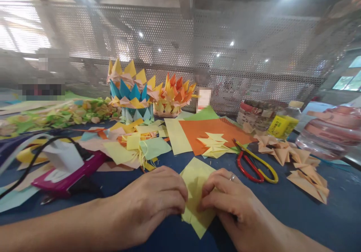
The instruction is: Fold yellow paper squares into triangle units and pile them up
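Both hands meet over a pale yellow paper square (pixel 196 184) that lies flat on the dark blue table (pixel 296 207), near the front edge and at the middle of the scene. The left hand (pixel 153 199) rests on the sheet's left side, its fingers (pixel 176 195) curled and pressing down on the paper edge. The right hand (pixel 225 197), with a ring on one finger, presses the right side with bent fingers (pixel 210 203); the fingertips of the two hands nearly touch across the sheet.

Just to the right and a little farther away lies a pair of scissors (pixel 255 163) with red and yellow handles. Beyond them an orange sheet (pixel 205 132) carries folded yellow pieces (pixel 216 145). Folded tan pieces (pixel 296 165) lie at the right. At the left sits a pink device with a black cable (pixel 67 169). Far back stand stacked spiky paper crowns (pixel 131 90).
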`<state>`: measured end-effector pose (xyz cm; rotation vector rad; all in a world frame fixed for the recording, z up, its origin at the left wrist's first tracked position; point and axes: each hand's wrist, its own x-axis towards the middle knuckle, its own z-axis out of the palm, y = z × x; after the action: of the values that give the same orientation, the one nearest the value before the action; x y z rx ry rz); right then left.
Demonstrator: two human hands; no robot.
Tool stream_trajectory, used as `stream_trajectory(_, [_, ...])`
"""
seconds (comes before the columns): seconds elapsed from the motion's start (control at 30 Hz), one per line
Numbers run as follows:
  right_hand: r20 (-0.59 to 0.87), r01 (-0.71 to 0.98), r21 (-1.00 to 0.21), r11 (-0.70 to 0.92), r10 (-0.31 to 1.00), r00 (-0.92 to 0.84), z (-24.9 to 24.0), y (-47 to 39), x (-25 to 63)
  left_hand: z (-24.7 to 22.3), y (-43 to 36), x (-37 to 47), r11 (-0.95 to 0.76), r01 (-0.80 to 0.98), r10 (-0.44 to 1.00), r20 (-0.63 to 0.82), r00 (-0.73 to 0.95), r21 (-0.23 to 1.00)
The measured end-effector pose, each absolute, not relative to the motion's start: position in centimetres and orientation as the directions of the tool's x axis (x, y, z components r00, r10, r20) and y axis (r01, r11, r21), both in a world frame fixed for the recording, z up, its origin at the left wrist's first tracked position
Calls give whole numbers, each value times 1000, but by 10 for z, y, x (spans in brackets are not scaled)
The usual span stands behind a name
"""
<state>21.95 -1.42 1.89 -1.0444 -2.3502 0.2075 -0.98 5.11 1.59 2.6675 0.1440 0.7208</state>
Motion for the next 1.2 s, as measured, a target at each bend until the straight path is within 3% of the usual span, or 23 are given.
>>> stream_trajectory(0.2, [364, 545, -301, 782, 623, -692, 28, -17, 220, 16, 48, -7, -795, 4, 324, 420, 848, 606])
stream_trajectory(0.3, [299, 545, -246, 801, 598, -744, 35, -18, 218, 17, 46, -3, -757, 17, 353, 387, 852, 653])
stream_trajectory(0.47, [251, 552, -191, 811, 584, -772, 40, -21, 216, 17, 43, 2, -742, 81, 408, 352, 842, 665])
stream_trajectory(0.7, [276, 555, -224, 801, 598, -753, 37, -22, 217, 14, 42, 3, -767, 180, 459, 330, 825, 616])
stream_trajectory(1.2, [229, 542, -195, 818, 575, -785, 40, -20, 214, 10, 39, 4, -797, 190, 460, 372, 806, 573])
